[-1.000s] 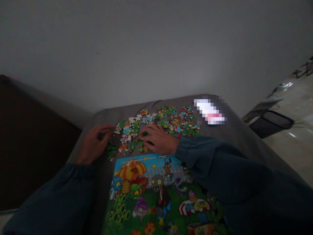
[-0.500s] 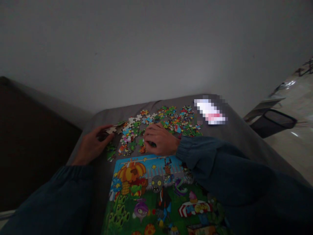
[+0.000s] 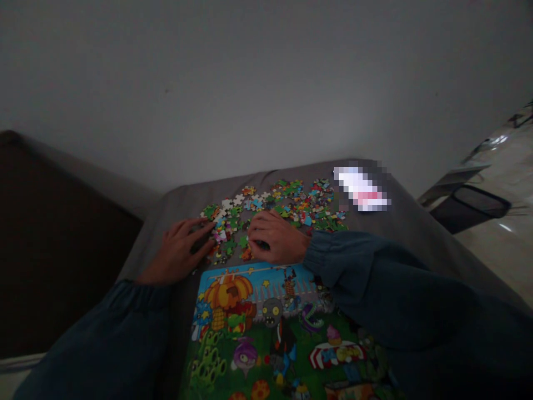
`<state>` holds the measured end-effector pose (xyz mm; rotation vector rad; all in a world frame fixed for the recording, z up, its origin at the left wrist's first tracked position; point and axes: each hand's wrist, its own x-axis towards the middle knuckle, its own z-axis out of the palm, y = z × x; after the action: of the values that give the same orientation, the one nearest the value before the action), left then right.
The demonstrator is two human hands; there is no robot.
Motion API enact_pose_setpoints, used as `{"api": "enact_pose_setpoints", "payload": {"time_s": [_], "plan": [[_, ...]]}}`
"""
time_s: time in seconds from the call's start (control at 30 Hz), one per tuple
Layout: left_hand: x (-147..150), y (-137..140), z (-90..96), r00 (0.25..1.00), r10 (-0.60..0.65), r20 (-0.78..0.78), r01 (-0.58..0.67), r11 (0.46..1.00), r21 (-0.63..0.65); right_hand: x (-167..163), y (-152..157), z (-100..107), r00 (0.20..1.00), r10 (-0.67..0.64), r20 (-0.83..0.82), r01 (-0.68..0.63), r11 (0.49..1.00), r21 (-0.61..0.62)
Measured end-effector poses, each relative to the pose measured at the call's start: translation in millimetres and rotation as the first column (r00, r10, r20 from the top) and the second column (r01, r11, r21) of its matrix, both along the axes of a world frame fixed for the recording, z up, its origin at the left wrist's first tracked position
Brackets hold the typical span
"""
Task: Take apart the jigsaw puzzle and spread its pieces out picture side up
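Note:
Loose jigsaw puzzle pieces (image 3: 295, 191) lie spread over the grey cloth, most of them picture side up in green, blue and orange. At the left edge of this spread, my left hand (image 3: 179, 250) has its fingers apart, their tips touching or just over the pieces. A cluster of green puzzle pieces (image 3: 210, 211) lies just beyond those fingertips. My right hand (image 3: 275, 239) rests among the pieces with its fingers curled in; what they hold, if anything, is hidden. Nearer me lies a colourful cartoon picture sheet (image 3: 250, 328), partly covered by my right sleeve.
A lit phone (image 3: 362, 189), blurred out, lies at the far right of the grey cloth surface (image 3: 400, 233). Behind it rises a pale wall (image 3: 266, 100). A dark panel (image 3: 54, 239) stands at the left, and a dark-framed object (image 3: 470, 208) is on the right.
My left hand has moved right and let go of the pale-backed pieces it held. Green pieces now show beyond its fingers. My right hand stays in place; the view has shifted slightly.

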<state>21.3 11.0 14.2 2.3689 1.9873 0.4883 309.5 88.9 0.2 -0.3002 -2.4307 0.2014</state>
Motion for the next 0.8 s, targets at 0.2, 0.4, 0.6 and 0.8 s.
{"api": "enact_pose_setpoints", "payload": {"time_s": [0.2, 0.4, 0.6, 0.8], "plan": [[-2.4, 3.7, -13.8, 0.999, -0.025, 0.022, 0.025, 0.999, 0.032, 0.0, -0.1, -0.4, 1.000, 0.001, -0.004, -0.001, 1.000, 0.002], [-1.3, 4.7, -12.4, 0.996, -0.019, 0.086, 0.016, 0.999, 0.044, -0.6, 0.2, -1.4, 1.000, 0.003, -0.010, -0.003, 1.000, 0.012], [-5.8, 5.3, -6.9, 0.993, 0.005, 0.115, -0.012, 0.998, 0.060, -0.4, 1.2, -2.9, 1.000, 0.010, -0.011, -0.010, 1.000, 0.013], [-6.9, -8.8, 18.2, 0.999, -0.018, -0.032, 0.022, 0.990, 0.140, -0.6, 1.3, -3.6, 1.000, 0.014, -0.012, -0.014, 1.000, 0.004]]}}
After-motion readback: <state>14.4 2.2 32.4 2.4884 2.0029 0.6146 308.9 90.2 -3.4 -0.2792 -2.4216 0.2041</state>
